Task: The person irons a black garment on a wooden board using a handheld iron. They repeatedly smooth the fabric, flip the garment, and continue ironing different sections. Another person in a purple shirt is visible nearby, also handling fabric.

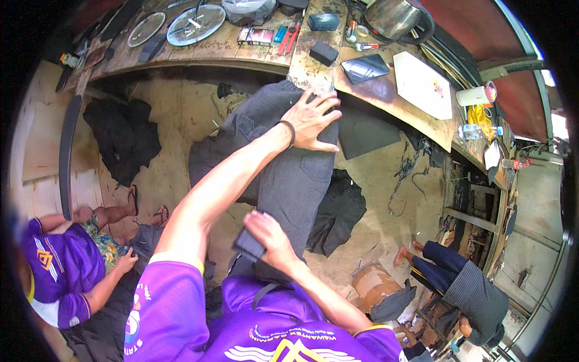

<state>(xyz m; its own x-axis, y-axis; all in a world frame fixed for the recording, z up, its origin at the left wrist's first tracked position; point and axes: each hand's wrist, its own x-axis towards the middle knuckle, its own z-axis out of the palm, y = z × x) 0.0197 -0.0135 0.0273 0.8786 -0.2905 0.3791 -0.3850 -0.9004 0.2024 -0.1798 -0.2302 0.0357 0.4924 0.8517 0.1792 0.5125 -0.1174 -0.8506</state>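
Dark grey cloth, a garment with stitched pockets (pixel 295 193), stretches from the front edge of the wooden table down toward the person's lap. The left hand (pixel 312 122) lies palm down near its upper end, fingers open and spread apart, with a dark band (pixel 289 134) around the wrist. Lower down, over the near part of the cloth, the right hand (pixel 272 240) grips a dark block (pixel 248 244), its fingers closed about it; whether the block touches the garment, I cannot tell.

Just past the left hand, a second dark block (pixel 324 53) rests on the table (pixel 386 99). To its right lie a phone (pixel 365 68) and a white board (pixel 422 85), with a metal kettle (pixel 393 19) behind them. Toward the left stand a round tray (pixel 208 30) bearing small white bits, a smaller dish (pixel 146 30), a small box (pixel 256 37) and a red tool (pixel 290 38). A clear bottle (pixel 479 131) lies at the far right.

On the floor, dark cloth is heaped at the left (pixel 120 136) and again just right of the garment (pixel 339 214). A brown carton (pixel 375 285) sits at the lower right. One co-worker in a purple shirt (pixel 72 265) sits at the left, hand on dark cloth; another, in a striped top (pixel 476 295), bends at the right.
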